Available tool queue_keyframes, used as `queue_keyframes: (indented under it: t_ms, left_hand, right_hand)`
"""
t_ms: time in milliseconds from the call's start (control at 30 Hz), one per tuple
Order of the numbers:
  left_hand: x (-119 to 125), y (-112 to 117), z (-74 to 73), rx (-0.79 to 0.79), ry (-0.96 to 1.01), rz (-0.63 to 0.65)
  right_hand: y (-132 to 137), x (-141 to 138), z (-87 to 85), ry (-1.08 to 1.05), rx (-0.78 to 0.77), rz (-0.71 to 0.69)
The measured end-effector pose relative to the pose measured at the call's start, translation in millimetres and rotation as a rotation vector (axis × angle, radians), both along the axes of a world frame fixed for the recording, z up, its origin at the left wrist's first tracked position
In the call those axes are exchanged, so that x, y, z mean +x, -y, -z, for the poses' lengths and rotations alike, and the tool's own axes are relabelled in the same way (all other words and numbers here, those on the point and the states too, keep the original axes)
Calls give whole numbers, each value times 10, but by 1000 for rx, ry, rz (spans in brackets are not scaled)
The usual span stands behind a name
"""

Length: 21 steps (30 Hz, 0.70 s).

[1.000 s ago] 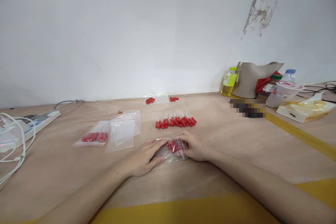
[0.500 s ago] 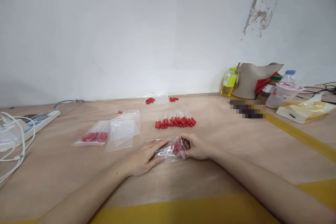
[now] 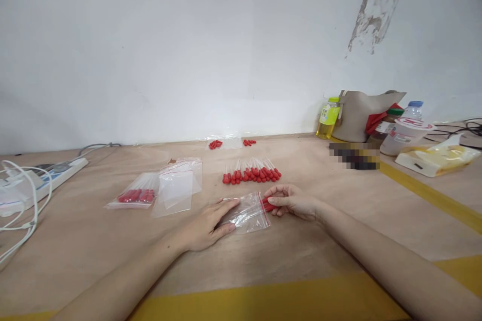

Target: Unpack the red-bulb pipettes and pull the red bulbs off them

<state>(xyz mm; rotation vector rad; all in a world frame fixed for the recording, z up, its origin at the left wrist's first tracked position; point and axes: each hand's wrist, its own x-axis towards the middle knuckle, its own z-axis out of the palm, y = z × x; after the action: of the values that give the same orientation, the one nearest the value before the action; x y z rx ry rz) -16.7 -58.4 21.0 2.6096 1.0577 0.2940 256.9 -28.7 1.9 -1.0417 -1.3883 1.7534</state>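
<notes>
Head view: the clear bag (image 3: 246, 216) lies between the hands, its mouth facing the right hand (image 3: 292, 201).

The bag rests on the counter (image 3: 241, 261), its long axis running roughly left to right, with the red-striped mouth at the right end. The right fingers are clamped on the bulb ends of a few red droppers (image 3: 266, 205) right at that mouth, so this hand is the nearer one to them; how far their stems reach inside is hard to tell. The left hand (image 3: 205, 228) lies at the closed end, thumb and fingers apart, tips on the plastic. Just beyond the bag, a row of loose droppers (image 3: 259, 175) points its stems toward the wall (image 3: 169, 50), bulbs toward the person.
</notes>
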Motion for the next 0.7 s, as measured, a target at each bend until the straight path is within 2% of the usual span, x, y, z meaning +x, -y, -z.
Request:
queue_keyframes:
  t_ms: [67, 133, 267, 333, 433, 500, 600, 700]
  left_hand:
    - [3, -4, -1, 3, 0, 8]
    - [3, -7, 4, 6, 2, 31]
    - [-15, -21, 18, -20, 31, 52]
    - [-21, -47, 11, -83, 82, 40]
    - [35, -113, -46, -282, 256, -30]
    - [147, -155, -117, -453, 456, -176]
    - [413, -170, -233, -798, 834, -423]
    - [677, -119, -284, -1103, 1081, -463]
  right_hand:
    - [-22, 45, -50, 43, -12, 63]
    - [-37, 167, -173, 109, 48, 108]
    - [-25, 507, -513, 211, 323, 227]
    - [-3, 575, -610, 189, 478, 313]
    - [46, 433, -567, 174, 760, 494]
    - [101, 234, -448, 271, 1007, 556]
    - [209, -48, -276, 484, 1406, 436]
    - [297, -216, -211, 660, 1686, 159]
